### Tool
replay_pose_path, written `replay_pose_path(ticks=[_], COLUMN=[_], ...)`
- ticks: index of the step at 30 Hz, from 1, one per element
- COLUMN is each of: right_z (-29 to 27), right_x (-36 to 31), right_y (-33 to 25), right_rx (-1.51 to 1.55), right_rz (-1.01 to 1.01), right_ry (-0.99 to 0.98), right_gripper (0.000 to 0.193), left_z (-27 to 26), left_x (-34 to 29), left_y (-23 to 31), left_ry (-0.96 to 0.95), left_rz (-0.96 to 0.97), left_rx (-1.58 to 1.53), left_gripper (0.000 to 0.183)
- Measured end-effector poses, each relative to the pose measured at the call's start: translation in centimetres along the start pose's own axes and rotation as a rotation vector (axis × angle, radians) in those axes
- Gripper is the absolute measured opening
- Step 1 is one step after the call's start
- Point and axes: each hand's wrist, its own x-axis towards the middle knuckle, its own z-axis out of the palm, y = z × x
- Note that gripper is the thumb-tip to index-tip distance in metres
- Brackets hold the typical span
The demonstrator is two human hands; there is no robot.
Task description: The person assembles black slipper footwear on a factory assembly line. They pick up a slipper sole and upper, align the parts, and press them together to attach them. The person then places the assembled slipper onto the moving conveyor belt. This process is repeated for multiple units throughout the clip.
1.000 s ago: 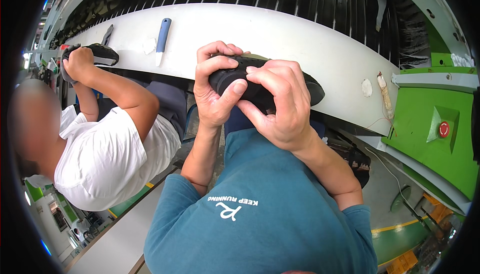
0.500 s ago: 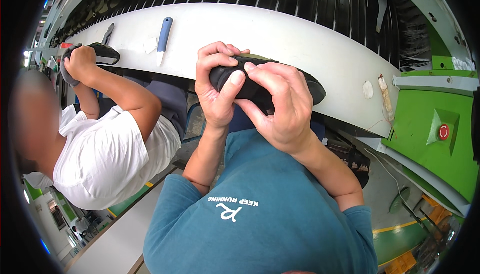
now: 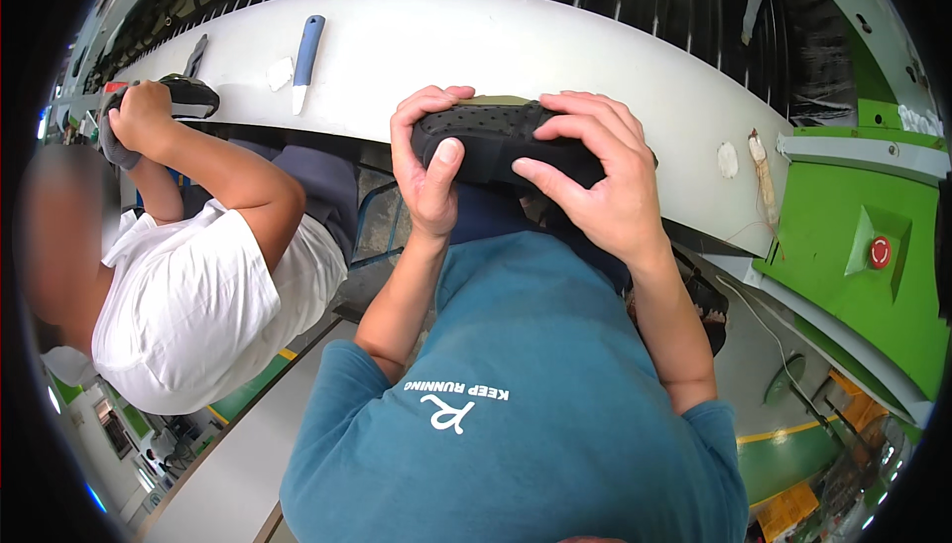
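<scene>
Your left hand (image 3: 426,166) grips the left end of the shoe (image 3: 488,144), thumb upright; your right hand (image 3: 610,171), fingers curled over, clasps its other end, by the table's (image 3: 416,37) near edge.

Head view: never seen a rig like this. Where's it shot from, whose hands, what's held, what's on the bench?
No robot here. The camera is the left of two wide fisheyes worn on a person's head, looking down, so straight edges look bent. The wearer's bare left hand and bare right hand hold a black shoe-shaped piece with a dotted surface between them. On the long white bench top lie a flat tool with a blue handle and pale blade, a small whitish scrap, a pale oval piece and a slim tan stick-like item. The co-worker in a white T-shirt, at left, is someone else.
</scene>
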Motion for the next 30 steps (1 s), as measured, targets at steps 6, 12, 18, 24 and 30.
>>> replay_pose_path(ticks=[6,12,18,24,30], right_z=[1.6,1.0,1.0,-2.0,-2.0], right_x=[1.0,3.2,3.6,-0.9,-1.6], right_y=[-1.8,-2.5,-1.4,2.1,1.8], right_rx=[-0.011,0.066,0.042,0.050,0.038], right_rz=[-0.023,0.187,0.118,0.180,0.160], right_ry=[-0.047,-0.180,-0.143,-0.005,0.003], right_gripper=[0.026,0.041,0.047,0.036,0.026], left_z=[-0.5,-0.9,-1.5,-1.1,1.1], left_x=[-0.7,-0.8,0.4,0.3,-0.7], left_y=[-0.1,-0.1,0.0,1.2,2.4], left_ry=[-0.013,-0.030,-0.083,-0.072,-0.006], left_rz=[0.001,-0.005,-0.011,-0.014,-0.062], left_rx=[0.030,0.066,0.090,0.244,0.417], left_gripper=[0.050,0.048,0.048,0.045,0.056])
